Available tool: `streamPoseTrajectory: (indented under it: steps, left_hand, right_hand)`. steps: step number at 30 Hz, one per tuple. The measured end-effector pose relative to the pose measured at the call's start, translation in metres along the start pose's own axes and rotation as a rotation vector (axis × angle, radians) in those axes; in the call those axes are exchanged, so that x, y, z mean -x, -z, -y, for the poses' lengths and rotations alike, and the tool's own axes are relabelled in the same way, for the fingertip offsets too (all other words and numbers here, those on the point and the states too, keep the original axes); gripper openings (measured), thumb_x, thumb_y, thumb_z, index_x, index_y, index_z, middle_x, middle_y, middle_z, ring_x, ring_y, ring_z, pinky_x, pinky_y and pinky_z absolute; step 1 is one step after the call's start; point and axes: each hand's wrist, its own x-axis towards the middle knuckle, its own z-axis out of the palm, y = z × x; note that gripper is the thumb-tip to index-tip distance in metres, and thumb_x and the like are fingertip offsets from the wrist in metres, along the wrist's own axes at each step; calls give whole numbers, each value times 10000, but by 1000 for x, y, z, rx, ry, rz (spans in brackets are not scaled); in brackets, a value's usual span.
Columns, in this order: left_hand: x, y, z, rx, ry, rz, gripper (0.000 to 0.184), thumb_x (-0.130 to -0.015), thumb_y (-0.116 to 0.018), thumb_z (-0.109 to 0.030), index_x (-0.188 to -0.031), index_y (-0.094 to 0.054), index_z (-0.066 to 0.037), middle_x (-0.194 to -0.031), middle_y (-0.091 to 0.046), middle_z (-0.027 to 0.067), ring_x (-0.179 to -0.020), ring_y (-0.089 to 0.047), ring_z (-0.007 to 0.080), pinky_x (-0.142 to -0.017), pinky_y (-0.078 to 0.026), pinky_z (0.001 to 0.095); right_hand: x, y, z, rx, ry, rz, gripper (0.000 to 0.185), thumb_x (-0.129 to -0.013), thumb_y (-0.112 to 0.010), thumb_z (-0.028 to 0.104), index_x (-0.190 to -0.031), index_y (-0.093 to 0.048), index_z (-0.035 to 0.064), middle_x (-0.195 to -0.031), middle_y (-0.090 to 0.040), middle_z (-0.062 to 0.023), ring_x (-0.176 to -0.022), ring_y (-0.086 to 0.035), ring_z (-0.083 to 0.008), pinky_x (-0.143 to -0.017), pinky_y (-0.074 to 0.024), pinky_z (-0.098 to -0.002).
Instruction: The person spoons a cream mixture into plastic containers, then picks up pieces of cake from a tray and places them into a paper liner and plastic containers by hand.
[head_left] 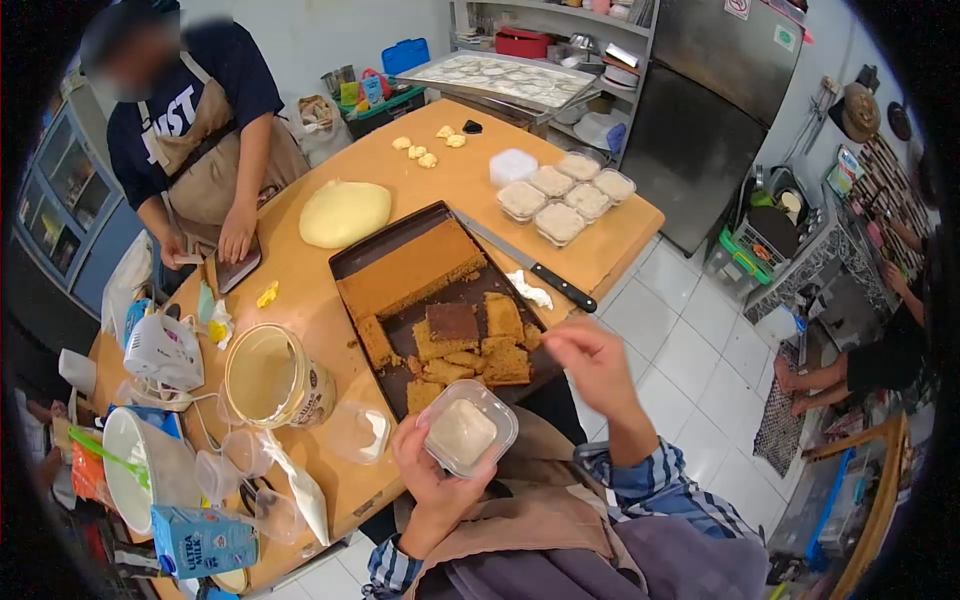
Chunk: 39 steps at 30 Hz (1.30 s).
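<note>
My left hand (440, 485) holds a clear square plastic cup (466, 430) with a pale layer inside, over the table's front edge. My right hand (590, 365) is raised to the right of it, fingers bent together; whether anything small is between them is hidden. Just beyond the cup lies a dark baking tray (400, 232) with a long brown cake slab (405, 268) and broken cake pieces (505, 362). A black-handled knife (562, 287) rests along the tray's right side, beside a crumpled white tissue (528, 289).
Filled cups (588, 200) stand at the back right. Yellow dough (345, 213) lies behind the tray. A tub (265, 375), a mixer (163, 350), a milk carton (205, 542) and a piping bag (300, 490) crowd the left. A person (205, 130) works across the table.
</note>
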Motion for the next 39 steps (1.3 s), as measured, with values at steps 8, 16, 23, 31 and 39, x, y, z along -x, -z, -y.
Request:
streamPoseTrajectory:
  steps: [8,16,23,31,39]
  left_hand:
    - [-4,7,7,-12,45,-24,881,-542,-778,-64,-1289,-312,-94,-1228,-377,143,-1145,-436,291,-996,-362,421]
    - [-2,4,14,36,27,-35,894,-549,-805,-100,-1296,-315,-79,-1238,-366,129,-1182,-404,285,-1033,-322,426]
    - [-1,4,12,26,57,-18,877,-545,-765,-46,-1295,-313,-89,-1244,-348,134,-1147,-429,296,-993,-375,427]
    - [2,3,21,82,40,5,875,-565,-774,-65,-1302,-303,-93,-1263,-361,128,-1186,-402,292,-1031,-329,435]
    - [7,3,18,94,105,-28,892,-532,-776,-53,-1285,-298,-70,-1271,-339,152,-1182,-384,307,-1022,-338,442]
  right_hand:
    - [-60,19,-51,559,224,108,341,-745,-588,66,-1082,-630,96,-914,-609,-148,-902,-581,-330,-762,-475,-394]
    - [-111,-9,-87,793,90,448,370,-716,-551,9,-1080,-598,55,-1025,-595,-185,-967,-567,-373,-809,-470,-435]
    - [-100,-14,-92,967,100,420,251,-730,-534,14,-957,-628,66,-903,-583,-168,-908,-588,-348,-741,-493,-435]
    - [-59,18,-45,461,254,-83,290,-776,-480,-63,-965,-640,88,-876,-514,-114,-759,-538,-280,-676,-435,-337]
    - [-6,32,-1,-72,-47,-100,239,-854,-461,-29,-994,-638,51,-881,-510,-33,-746,-512,-116,-649,-414,-247]
